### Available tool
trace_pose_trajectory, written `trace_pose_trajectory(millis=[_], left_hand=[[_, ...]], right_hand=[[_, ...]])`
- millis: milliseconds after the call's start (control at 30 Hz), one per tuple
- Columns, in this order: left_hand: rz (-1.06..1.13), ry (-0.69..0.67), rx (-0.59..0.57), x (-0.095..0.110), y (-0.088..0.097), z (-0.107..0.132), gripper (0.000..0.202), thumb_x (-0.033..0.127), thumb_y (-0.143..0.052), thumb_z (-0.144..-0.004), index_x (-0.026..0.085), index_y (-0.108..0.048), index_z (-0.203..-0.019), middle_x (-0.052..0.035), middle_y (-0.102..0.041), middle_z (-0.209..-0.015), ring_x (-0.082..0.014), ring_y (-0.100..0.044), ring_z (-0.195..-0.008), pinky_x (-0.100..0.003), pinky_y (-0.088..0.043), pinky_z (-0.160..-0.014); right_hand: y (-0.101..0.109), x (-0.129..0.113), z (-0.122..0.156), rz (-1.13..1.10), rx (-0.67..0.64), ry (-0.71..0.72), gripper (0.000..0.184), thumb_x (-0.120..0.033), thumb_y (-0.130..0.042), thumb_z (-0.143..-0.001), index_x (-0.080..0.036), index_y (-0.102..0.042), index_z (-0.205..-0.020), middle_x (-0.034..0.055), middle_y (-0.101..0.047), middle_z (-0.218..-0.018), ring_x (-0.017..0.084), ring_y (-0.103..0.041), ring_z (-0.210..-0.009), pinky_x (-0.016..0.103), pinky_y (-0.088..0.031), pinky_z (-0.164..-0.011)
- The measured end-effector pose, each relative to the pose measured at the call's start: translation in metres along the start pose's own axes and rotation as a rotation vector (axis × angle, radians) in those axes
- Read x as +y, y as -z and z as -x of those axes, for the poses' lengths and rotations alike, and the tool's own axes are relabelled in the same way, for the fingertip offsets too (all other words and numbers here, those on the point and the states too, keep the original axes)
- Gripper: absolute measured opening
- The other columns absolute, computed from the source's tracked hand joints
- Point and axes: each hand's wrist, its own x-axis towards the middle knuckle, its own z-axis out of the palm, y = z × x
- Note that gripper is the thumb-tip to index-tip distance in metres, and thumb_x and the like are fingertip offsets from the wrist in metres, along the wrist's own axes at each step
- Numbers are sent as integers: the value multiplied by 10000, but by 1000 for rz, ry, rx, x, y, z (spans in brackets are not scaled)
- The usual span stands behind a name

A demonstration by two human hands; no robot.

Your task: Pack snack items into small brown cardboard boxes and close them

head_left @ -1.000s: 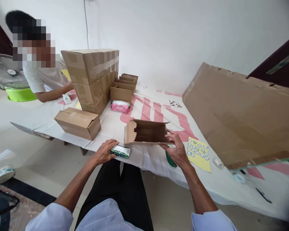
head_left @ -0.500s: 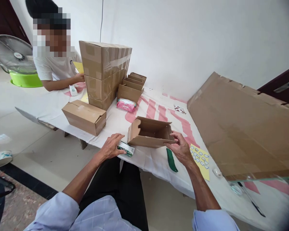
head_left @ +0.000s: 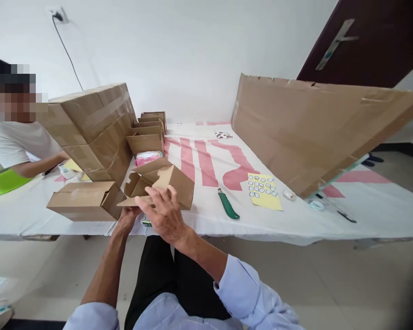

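An open cardboard box stands tilted and turned at the table's near edge, its flaps folded out. My left hand grips a flap at its left end from below, the fingertips partly hidden by the cardboard. Over the near side of the box lies my right hand, fingers spread, touching the flap and near wall. A small green packet shows partly beneath the box, between my hands. A closed cardboard box sits just left of my left hand. The green utility knife rests to the right.
Taped boxes are stacked at left, with several open boxes and a pink wipes pack beside them. A yellow sticker sheet, tape roll and large cardboard panel are at right. A co-worker sits left.
The open box has moved left and turned. My left hand has left the green packet and grasped the flap; my right hand has crossed left onto the box. The view has swung right.
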Motion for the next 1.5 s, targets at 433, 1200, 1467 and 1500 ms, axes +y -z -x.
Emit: trace_pose_trajectory(millis=[433, 1200, 1467, 1500], left_hand=[[34, -33, -289, -15, -38, -28, 801, 419, -948, -645, 163, -650, -1343, -155, -730, -1360, -331, -671, -1294, -433, -600, -1026], [-548, 125, 90, -46, -35, -159, 504, 483, -898, -759, 170, -694, -1096, -124, -774, -1060, -331, -739, -1068, -401, -574, -917], [-570, 212, 243, -58, -42, -183, 487, 653, -843, -773, 221, -626, -836, -129, -749, -926, -365, -728, -1040, -405, -534, -832], [-564, 213, 260, -59, -40, -183, 495, 660, -833, -782, 217, -620, -849, -142, -747, -949, -367, -722, -1055, -408, -532, -828]], right_hand=[[51, 138, 40, -325, -127, -368, 335, -174, -731, -880, -208, -804, -1205, 132, -799, -1235, 345, -711, -1205, 523, -558, -1078], [-156, 196, -134, -329, -43, -268, 270, -117, -661, -903, -205, -754, -1141, 128, -746, -1248, 325, -617, -1234, 504, -514, -1125], [-92, 143, -16, -370, -222, -247, 395, -355, -726, -1001, -196, -677, -1359, 147, -701, -1321, 336, -626, -1262, 528, -552, -1108], [-83, 132, 5, -398, -335, -207, 399, -403, -765, -987, -194, -695, -1320, 136, -721, -1262, 330, -647, -1204, 505, -582, -1046]])
